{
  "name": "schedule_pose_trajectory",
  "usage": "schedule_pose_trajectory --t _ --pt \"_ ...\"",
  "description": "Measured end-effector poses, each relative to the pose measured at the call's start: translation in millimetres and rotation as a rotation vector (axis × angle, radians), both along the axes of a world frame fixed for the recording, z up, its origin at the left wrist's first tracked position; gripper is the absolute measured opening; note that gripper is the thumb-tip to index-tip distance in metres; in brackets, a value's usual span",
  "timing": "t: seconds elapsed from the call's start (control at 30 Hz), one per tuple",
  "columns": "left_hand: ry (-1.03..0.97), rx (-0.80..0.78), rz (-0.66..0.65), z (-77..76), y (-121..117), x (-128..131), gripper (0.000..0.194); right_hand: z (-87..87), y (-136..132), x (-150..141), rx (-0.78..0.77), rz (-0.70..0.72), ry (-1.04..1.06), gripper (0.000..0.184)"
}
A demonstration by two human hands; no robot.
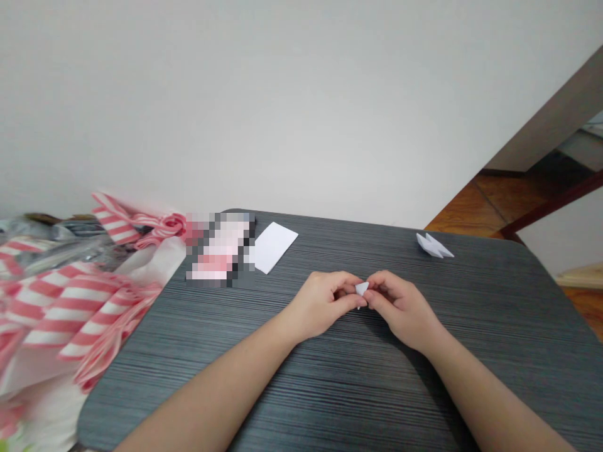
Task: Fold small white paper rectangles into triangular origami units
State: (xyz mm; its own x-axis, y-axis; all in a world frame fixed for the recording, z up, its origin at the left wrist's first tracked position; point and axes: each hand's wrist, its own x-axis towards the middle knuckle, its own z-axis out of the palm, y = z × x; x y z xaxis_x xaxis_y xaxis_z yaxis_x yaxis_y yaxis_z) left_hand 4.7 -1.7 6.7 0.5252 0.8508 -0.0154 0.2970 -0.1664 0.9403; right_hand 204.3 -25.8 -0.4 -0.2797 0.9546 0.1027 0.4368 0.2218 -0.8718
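My left hand and my right hand meet over the middle of the dark striped table. Both pinch a small folded piece of white paper between fingertips and thumbs. The fingers of both hands are curled closed around it, and most of the paper is hidden by them. Both forearms rest low over the table, coming in from the near edge.
A flat white sheet of paper lies at the back of the table. Folded white paper pieces sit at the back right. Red-and-white striped bags crowd the left edge. A white wall stands behind; wooden floor shows at right.
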Motion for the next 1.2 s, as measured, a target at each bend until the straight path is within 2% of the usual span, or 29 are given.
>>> schedule_pose_trajectory --t 0.13,0.37,0.73,1.03,1.2 --pt "0.005 -0.010 0.007 0.5 -1 0 0.022 -1.4 -1 0 0.030 -0.017 -0.016 0.008" --pt "-0.001 -0.019 0.016 0.5 0 -1 0.019 -4.5 -2 1 -0.008 0.002 0.031 0.010" --pt "-0.048 0.020 0.024 -3.8 -3 1 0.024 9.1 0 -1 0.219 0.015 -0.133 0.010" --pt "-0.112 -0.038 0.018 -7.8 -2 2 0.027 2.9 -1 0 0.339 0.057 -0.118 0.023" --pt "-0.171 -0.093 0.024 -11.3 -1 1 0.027 1.9 0 2 0.353 0.102 -0.089 0.026"
